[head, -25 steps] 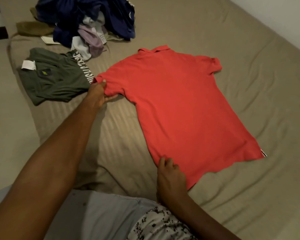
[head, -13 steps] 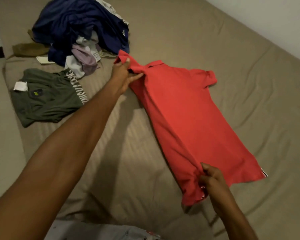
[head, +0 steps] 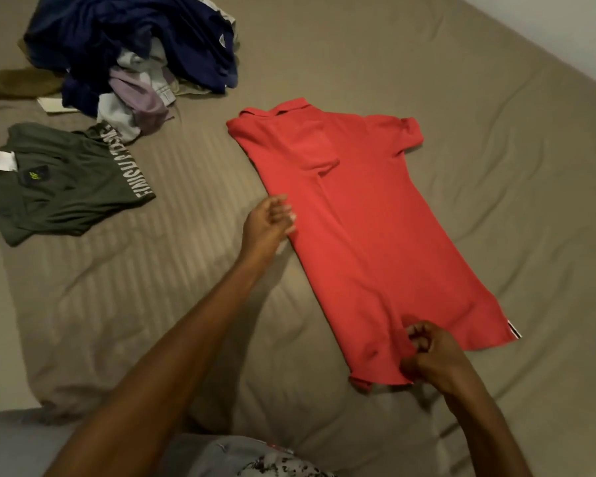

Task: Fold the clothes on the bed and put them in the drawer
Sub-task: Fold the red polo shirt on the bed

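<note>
Currently: red polo shirt (head: 369,242) mid-bed (head: 496,149), left side folded over. Left hand (head: 267,223) beside folded edge, fingers loosely curled, holding nothing. Right hand (head: 427,356) pinches hem near bed's front edge. Risk: tug on hem drags fold askew; folded sleeve slips out. Unfolded pile (head: 131,49) at far left corner.

Taupe bed (head: 427,63) carries red polo (head: 375,235), folded green shirt (head: 62,187), clothes heap (head: 135,46).
</note>
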`<state>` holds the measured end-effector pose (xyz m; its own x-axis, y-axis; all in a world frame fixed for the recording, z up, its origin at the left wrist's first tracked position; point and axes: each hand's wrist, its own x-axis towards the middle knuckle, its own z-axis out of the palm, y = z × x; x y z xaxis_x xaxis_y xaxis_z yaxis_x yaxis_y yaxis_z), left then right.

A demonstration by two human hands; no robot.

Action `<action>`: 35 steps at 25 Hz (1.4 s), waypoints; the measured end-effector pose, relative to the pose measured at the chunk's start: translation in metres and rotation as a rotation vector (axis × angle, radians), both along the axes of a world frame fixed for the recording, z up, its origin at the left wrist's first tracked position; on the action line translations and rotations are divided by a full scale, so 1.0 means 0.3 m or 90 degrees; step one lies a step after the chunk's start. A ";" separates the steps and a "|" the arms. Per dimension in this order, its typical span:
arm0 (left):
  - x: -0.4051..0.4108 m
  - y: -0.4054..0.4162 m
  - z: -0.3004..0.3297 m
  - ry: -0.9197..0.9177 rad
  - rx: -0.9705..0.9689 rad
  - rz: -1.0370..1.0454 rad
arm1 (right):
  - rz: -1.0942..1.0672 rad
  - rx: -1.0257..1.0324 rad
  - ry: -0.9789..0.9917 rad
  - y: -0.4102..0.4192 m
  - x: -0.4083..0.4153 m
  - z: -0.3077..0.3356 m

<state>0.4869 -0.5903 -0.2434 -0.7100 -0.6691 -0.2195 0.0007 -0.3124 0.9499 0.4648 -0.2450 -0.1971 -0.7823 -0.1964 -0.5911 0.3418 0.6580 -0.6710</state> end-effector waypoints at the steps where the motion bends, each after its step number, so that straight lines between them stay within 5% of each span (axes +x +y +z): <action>1: 0.067 0.090 -0.017 0.005 -0.012 0.040 | 0.023 0.020 0.037 0.007 -0.001 -0.007; 4: 0.229 0.380 -0.022 -0.063 -0.077 0.059 | 0.041 0.043 0.091 0.035 -0.003 -0.024; 8: 0.353 0.636 0.038 -0.172 -0.197 -0.186 | 0.030 0.003 0.111 0.049 -0.002 -0.036; 12: 0.408 0.723 0.037 -0.146 -0.558 -0.322 | -0.002 -0.046 0.088 0.065 -0.008 -0.040; 14: 0.408 0.733 0.041 -0.129 -0.616 -0.312 | -0.022 -0.086 0.081 0.063 -0.015 -0.034; 20: 0.435 0.841 0.076 -0.142 -0.591 -0.173 | 0.031 -0.160 0.149 0.082 -0.027 -0.034; 24: 0.464 0.872 0.041 -0.241 -0.623 -0.311 | 0.101 0.041 0.335 0.110 -0.033 -0.104; 30: 0.440 0.839 0.056 -0.268 -0.582 -0.480 | -0.032 0.279 0.539 0.219 -0.204 -0.043; 33: 0.383 0.811 0.088 -0.193 -0.419 -0.413 | 0.010 0.358 0.393 0.287 -0.357 -0.071; 35: 0.328 0.811 0.116 -0.155 -0.281 -0.374 | 0.007 0.198 0.266 0.315 -0.432 -0.053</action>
